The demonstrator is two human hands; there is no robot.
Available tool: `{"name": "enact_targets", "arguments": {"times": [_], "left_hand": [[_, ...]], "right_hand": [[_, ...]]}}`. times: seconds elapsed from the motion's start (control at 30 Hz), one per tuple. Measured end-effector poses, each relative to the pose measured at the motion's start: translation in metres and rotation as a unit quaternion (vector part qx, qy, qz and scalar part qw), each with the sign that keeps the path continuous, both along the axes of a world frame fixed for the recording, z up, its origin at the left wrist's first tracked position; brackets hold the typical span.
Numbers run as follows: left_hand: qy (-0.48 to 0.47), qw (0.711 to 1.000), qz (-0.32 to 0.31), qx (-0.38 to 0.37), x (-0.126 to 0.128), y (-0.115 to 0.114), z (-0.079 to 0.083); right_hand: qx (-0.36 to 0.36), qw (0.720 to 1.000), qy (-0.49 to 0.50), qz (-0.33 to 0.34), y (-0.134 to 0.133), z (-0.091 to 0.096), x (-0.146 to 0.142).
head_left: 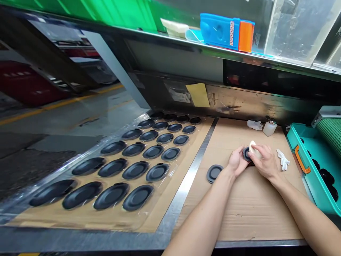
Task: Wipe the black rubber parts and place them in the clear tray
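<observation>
On the cardboard [255, 213] covering the right part of the desk [184, 188], two bare hands meet at one black disc [245, 154]. The left hand [236, 160], palm turned upward and fingers curled, grips the disc; the disc lies at the finger end of this hand, between it and its partner. The right hand [265, 160] pinches a cream pad [255, 149] between thumb and fingers, the pad set against the right side of the disc and hiding part of its face. How firmly it presses cannot be told from where I stand. A second disc [214, 173] lies flat just left of the left wrist, apart from both hands. Farther left, a clear tray [145, 213] bears further black discs in rows of four. Beyond the right hand, a bottle [270, 128] stands upright beside a crumpled white cloth [255, 124]; a white bundle [282, 160] lies near that hand. At far right, a teal bin [317, 185] with an orange handle [302, 160] contains dark pieces [329, 179].
</observation>
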State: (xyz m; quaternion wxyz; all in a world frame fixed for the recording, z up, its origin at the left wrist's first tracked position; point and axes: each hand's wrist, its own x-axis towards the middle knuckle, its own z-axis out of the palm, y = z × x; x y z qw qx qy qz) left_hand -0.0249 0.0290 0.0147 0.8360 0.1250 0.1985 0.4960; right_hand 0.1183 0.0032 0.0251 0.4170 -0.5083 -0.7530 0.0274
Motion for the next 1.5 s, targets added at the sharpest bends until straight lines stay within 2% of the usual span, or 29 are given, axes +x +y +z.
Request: {"name": "enact_targets", "arguments": {"times": [0.13,0.27,0.37,0.43,0.53,0.57,0.7,0.83,0.93,1.07,1.2,1.37,1.43,1.5], "left_hand": [[-0.037,0.999,-0.016,-0.012,0.002,0.0,-0.003],[-0.007,1.0,-0.015,-0.02,0.006,-0.001,-0.005],[0.004,0.999,-0.032,-0.014,0.009,-0.001,-0.004],[0.003,1.0,-0.02,-0.011,0.011,-0.001,-0.004],[0.01,1.0,0.001,-0.02,0.013,-0.002,-0.005],[0.014,1.0,-0.005,-0.025,0.014,-0.002,-0.006],[0.014,0.999,-0.03,-0.031,0.017,-0.006,-0.009],[0.026,0.999,-0.021,-0.018,0.019,-0.009,-0.008],[0.034,0.999,-0.025,-0.028,0.019,-0.01,-0.007],[0.041,0.999,-0.011,-0.021,0.018,-0.01,-0.006],[0.053,0.998,-0.016,-0.031,0.016,-0.009,-0.007],[0.057,0.998,0.029,-0.013,0.016,-0.005,-0.007],[0.053,0.997,0.045,-0.02,0.015,-0.003,-0.006],[0.056,0.997,0.052,-0.025,0.014,-0.002,-0.006]], "right_hand": [[-0.017,1.0,-0.004,-0.022,0.009,-0.016,-0.005],[0.001,1.0,-0.029,0.002,-0.015,-0.023,-0.006],[-0.001,0.998,-0.05,0.025,-0.025,-0.024,-0.013],[0.002,0.999,-0.051,0.001,-0.021,-0.024,-0.017],[0.003,0.997,-0.029,-0.07,-0.011,-0.026,-0.022],[-0.004,0.996,-0.028,-0.079,-0.01,-0.026,-0.023],[-0.028,0.996,-0.07,-0.043,-0.015,-0.027,-0.022],[-0.034,0.994,-0.051,-0.095,-0.015,-0.025,-0.018],[-0.033,0.996,-0.067,-0.055,-0.015,-0.025,-0.019],[-0.058,0.992,-0.063,-0.097,-0.02,-0.024,-0.022],[-0.049,0.992,-0.105,-0.056,-0.02,-0.026,-0.018],[-0.019,0.994,-0.027,-0.106,-0.006,-0.018,0.008],[-0.021,0.996,0.015,-0.08,-0.005,-0.012,0.017],[-0.064,0.996,0.042,-0.037,-0.007,-0.007,0.021]]}}
